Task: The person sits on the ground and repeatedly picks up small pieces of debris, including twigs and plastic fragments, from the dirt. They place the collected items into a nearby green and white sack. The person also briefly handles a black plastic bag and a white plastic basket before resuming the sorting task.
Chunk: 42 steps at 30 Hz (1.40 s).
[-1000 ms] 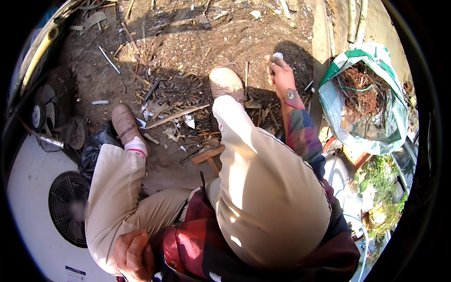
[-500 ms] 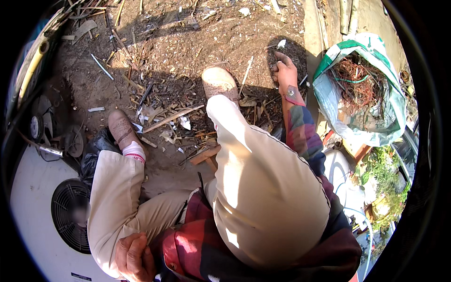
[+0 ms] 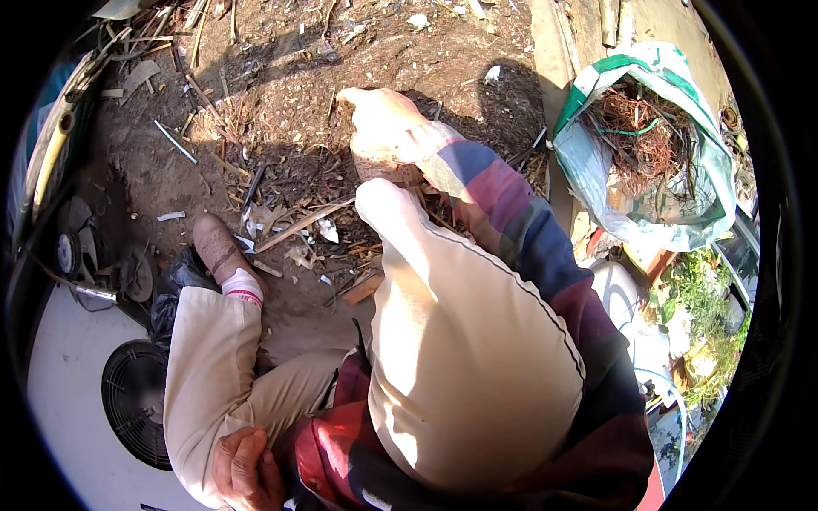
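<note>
I sit on a low perch with both knees up, in beige trousers and a plaid shirt. My right hand (image 3: 383, 123) reaches forward past my right knee (image 3: 460, 341) and hovers over the dirt, just above the spot where my right foot is hidden. Its back faces the camera and the fingers curl under, so I cannot see whether it holds anything. My left hand (image 3: 247, 468) rests against my left thigh with its fingers closed on nothing. A small white scrap (image 3: 492, 75) lies on the soil to the right of my right hand.
Sticks, wood chips and a thin grey rod (image 3: 175, 140) litter the dirt. My left shoe (image 3: 213, 247) stands beside them. A white and green sack (image 3: 596, 179) of brown tangled wire sits at right. A white fan unit (image 3: 60, 392) lies at lower left, and green plants (image 3: 699, 307) at right.
My right hand has drawn back from the white scrap at far right, moving left and closer to my right foot. The scrap stays on the soil. The left hand has not moved.
</note>
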### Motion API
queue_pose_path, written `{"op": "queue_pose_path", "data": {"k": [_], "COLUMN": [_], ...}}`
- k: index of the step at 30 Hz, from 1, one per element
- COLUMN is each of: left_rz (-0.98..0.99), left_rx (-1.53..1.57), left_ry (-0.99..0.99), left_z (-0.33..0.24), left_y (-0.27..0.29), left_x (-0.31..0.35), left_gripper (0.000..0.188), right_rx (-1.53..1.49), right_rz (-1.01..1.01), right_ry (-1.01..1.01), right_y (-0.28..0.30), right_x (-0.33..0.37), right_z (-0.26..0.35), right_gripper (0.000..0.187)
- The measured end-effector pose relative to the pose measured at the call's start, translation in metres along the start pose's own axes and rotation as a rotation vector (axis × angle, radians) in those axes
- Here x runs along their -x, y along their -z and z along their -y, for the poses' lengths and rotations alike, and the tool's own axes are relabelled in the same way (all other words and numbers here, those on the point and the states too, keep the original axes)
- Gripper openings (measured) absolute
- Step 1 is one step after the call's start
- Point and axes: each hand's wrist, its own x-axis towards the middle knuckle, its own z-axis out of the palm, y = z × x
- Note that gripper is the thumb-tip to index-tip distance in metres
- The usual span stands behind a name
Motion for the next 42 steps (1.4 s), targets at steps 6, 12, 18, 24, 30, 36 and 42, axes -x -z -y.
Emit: {"op": "queue_pose_path", "data": {"k": [6, 12, 18, 24, 30, 36, 42], "left_rz": [-0.001, -0.025, -0.062, 0.02, -0.013, -0.002, -0.029], "left_rx": [-0.006, -0.06, -0.1, -0.074, -0.071, -0.096, -0.069], "left_ry": [0.005, 0.0, -0.033, -0.048, -0.048, -0.023, 0.002], "left_z": [-0.002, -0.003, -0.004, 0.0, -0.001, 0.002, 0.003], "left_y": [0.0, 0.0, -0.003, 0.005, 0.003, 0.005, 0.005], "left_x": [0.0, -0.002, -0.002, -0.005, -0.005, -0.001, 0.001], "left_gripper": [0.014, 0.021, 0.023, 0.023, 0.024, 0.026, 0.025], "right_rx": [-0.428, -0.976, -0.814, -0.228, -0.137, -0.904, -0.632], "right_rz": [-0.516, -0.608, -0.674, -0.176, -0.068, -0.169, -0.549], "right_ry": [-0.182, -0.508, -0.376, -0.171, 0.242, -0.202, -0.285], "right_y": [-0.023, -0.009, -0.002, -0.007, -0.061, -0.008, 0.007], "right_x": [-0.001, 0.049, 0.014, -0.014, -0.007, 0.005, -0.002], "right_z": [-0.1, -0.113, -0.093, -0.011, -0.012, -0.047, -0.096], "right_gripper": [0.043, 0.051, 0.061, 0.053, 0.039, 0.028, 0.02]}}
